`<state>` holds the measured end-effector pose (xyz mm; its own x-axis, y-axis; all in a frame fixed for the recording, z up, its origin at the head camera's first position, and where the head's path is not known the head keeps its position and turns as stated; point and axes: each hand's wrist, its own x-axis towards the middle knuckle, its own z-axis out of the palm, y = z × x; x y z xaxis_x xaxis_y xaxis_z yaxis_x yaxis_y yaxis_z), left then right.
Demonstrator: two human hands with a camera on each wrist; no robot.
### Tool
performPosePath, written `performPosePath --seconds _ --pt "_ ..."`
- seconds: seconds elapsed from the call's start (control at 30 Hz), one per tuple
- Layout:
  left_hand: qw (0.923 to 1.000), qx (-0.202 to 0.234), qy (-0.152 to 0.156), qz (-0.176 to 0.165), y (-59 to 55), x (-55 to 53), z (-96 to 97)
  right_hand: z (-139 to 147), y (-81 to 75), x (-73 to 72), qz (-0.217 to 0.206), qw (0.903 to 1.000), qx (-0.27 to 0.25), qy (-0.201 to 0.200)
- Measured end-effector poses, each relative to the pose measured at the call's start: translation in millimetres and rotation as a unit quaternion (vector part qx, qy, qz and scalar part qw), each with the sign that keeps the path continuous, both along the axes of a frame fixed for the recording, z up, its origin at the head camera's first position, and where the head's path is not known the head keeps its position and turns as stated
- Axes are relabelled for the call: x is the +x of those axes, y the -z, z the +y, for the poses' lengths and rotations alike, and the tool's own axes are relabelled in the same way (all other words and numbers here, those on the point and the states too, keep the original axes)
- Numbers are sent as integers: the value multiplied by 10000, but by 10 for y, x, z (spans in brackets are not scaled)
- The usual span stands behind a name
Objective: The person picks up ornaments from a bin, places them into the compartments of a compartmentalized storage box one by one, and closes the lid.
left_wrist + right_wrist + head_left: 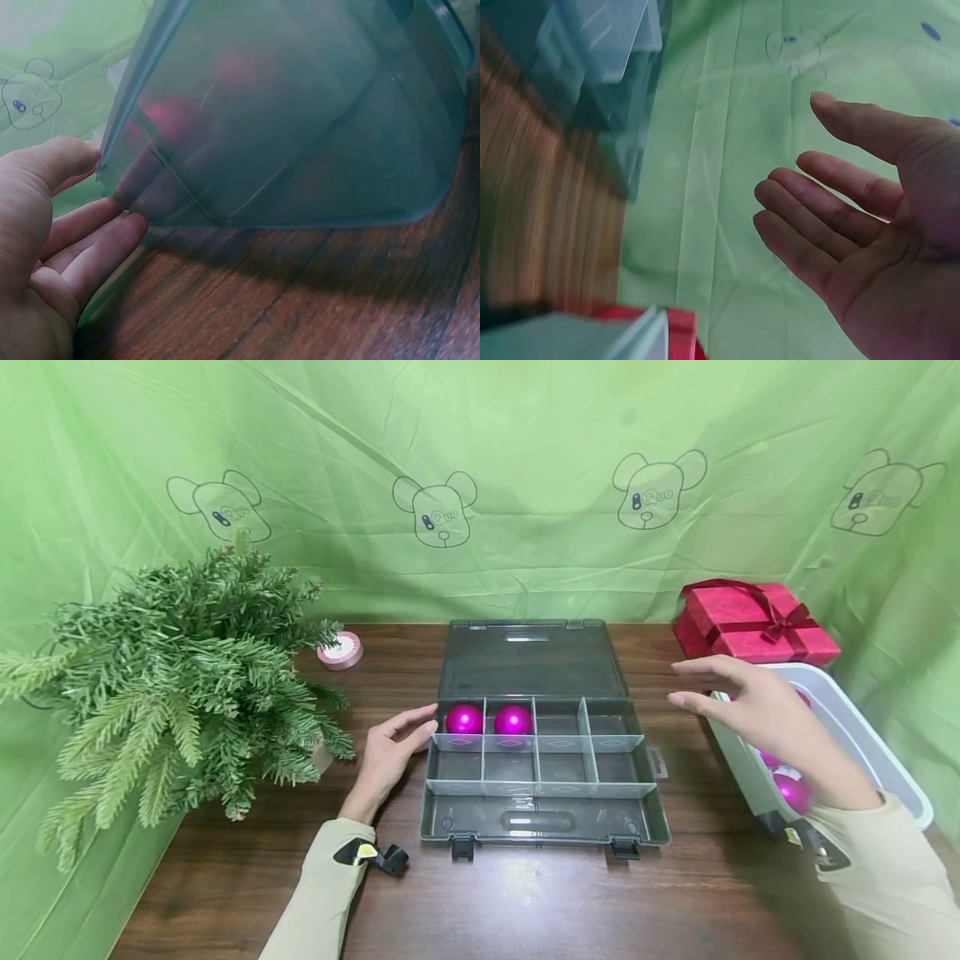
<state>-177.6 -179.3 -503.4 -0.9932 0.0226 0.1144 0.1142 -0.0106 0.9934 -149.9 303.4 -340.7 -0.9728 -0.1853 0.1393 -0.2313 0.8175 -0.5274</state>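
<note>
Two hands, well apart: the left hand (386, 764) rests relaxed against the left wall of the case (592, 818), whose base runs left to right; the right hand (780, 727), empty, fingers extended, hangs above the tub (873, 747). Two balls (489, 721) sit in the case's back row; loose balls (792, 793) lie beneath the nearer right hand, partly hidden, uncountable.
</note>
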Motion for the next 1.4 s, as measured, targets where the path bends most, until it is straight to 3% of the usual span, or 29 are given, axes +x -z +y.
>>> performPosePath --seconds 0.23,0.37,0.5,0.73,1.03,1.2,1.4 --pt "10000 -2 28 7 -5 4 0 388 63 90 364 9989 59 301" --pt "10000 -15 18 7 -9 4 1 611 129 152 123 9984 -142 531" --pt "10000 -37 -4 -8 -15 6 1 807 194 204 -196 9967 57 787" --pt "10000 -57 2 -28 -25 12 -1 992 302 247 -629 9949 367 695" --pt "10000 -47 18 -3 -9 3 -1 1125 439 307 -628 9939 751 518" --pt "10000 18 55 25 -17 9 0 1134 477 322 -741 9934 747 462" --pt "10000 29 70 25 -27 8 1 1124 530 327 -595 9951 698 362"
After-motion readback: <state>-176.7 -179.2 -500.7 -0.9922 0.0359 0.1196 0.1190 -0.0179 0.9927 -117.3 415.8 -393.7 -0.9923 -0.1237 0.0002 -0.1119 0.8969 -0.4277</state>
